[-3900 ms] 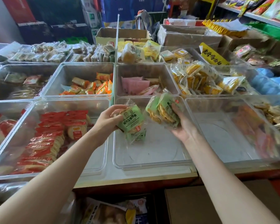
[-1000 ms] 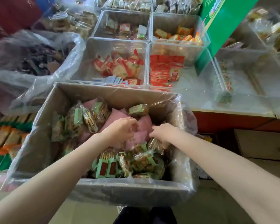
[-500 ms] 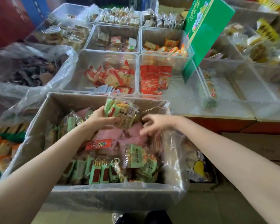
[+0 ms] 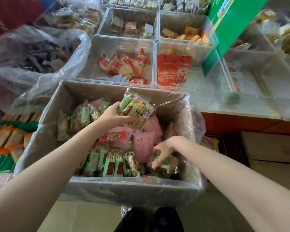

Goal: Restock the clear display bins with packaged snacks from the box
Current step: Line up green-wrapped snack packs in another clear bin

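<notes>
My left hand (image 4: 114,114) holds a bunch of green snack packs (image 4: 136,109) up over the box (image 4: 65,97), fingers curled tight around them. My right hand (image 4: 164,149) is down low in the box, fingers bent and pinching another green pack (image 4: 166,163). Pink packs (image 4: 146,139) lie between my hands. The clear bins (image 4: 120,46) sit just past the box.

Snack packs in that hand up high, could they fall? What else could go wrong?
Yes, maybe. The left hand grips a loose bunch of green packs above the box; one might slip back in. The right hand is only pinching a pack near the plastic liner, so it could snag the liner. The green sign leans over the bins and might get bumped.
</notes>
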`<state>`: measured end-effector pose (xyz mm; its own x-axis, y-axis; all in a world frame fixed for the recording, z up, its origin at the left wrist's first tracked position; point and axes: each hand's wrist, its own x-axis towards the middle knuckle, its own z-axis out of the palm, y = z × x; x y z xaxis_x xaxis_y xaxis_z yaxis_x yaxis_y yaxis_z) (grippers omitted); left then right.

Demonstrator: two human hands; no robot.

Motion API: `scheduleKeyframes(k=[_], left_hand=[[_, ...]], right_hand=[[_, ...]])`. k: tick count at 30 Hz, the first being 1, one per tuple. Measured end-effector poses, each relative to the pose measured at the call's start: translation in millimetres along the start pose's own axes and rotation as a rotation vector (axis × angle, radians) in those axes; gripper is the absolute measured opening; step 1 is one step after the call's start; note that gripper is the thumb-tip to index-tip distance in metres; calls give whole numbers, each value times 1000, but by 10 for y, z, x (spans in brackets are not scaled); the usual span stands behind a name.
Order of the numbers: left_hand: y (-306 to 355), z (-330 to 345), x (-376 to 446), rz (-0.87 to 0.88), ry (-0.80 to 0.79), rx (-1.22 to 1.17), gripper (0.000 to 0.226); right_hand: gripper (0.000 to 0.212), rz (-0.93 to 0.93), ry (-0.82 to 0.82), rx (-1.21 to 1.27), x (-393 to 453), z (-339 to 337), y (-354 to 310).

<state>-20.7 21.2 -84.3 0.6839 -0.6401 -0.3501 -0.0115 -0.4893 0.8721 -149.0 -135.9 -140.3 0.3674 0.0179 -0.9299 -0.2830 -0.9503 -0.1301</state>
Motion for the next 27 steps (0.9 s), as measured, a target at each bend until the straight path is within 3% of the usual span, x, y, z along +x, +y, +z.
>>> scheduleKeyframes(k=[4,10,14,16,19,21,24,27], left_hand=[[-16,16,-10,-3,-13,6,39],[-78,81,-22,-61,-31,12,38],[-4,90,-8,-76,-40,-15,37],[141,72,27,-31,44,17,38],[420,44,129,27,258,197,46],[617,76,180,-2,271,245,43],[893,219,232,-110,65,-121,7],[1119,417,253,-168,-161,-557,13]], right_hand=[[108,54,14,170,98,-28,22],[129,146,75,23,231,161,-61],[111,18,180,46,-66,-31,-210],[106,-47,248,124,-282,-262,-174],[110,-192,348,412,-750,-642,84],[107,-324,433,641,-1152,-853,279],[96,-499,571,939,-1542,-1005,616],[79,-558,624,1165,-1705,-983,1052]])
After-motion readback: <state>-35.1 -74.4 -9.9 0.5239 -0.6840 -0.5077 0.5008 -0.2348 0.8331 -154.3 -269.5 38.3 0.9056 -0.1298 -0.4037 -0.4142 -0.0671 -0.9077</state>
